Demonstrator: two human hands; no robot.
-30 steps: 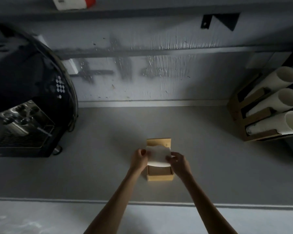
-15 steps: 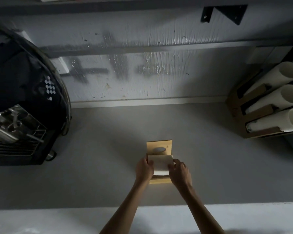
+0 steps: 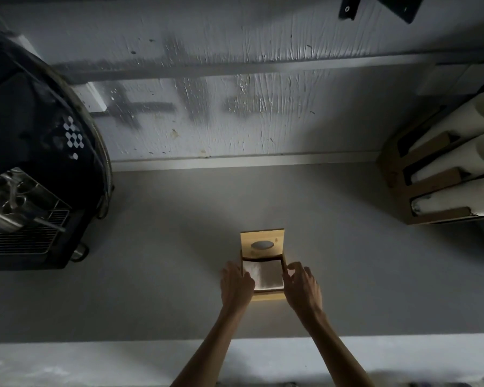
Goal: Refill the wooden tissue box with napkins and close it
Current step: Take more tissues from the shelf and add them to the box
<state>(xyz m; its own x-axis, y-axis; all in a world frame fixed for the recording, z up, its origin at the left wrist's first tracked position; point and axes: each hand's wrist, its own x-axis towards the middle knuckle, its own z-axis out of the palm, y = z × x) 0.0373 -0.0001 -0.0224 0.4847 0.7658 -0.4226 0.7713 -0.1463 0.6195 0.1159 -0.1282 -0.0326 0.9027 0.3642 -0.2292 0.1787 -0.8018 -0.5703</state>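
A small wooden tissue box [image 3: 267, 296] stands on the grey counter, near the front edge. Its lid [image 3: 274, 238], with an oval slot, is slid back toward the wall, leaving the box open. A stack of white napkins [image 3: 266, 275] lies inside the box. My left hand [image 3: 235, 286] rests against the box's left side, fingers over the napkins' left edge. My right hand [image 3: 302, 286] hovers at the right side with its fingers spread and holds nothing.
A black espresso machine [image 3: 34, 169] with a metal drip grate fills the left. A wooden holder with three white cup stacks [image 3: 442, 174] stands at the right. The grey wall [image 3: 235, 107] rises behind the counter [image 3: 179, 247].
The napkin stack went from held above the box down into it. My right hand has let go and opened; the lid's oval slot is now uncovered.
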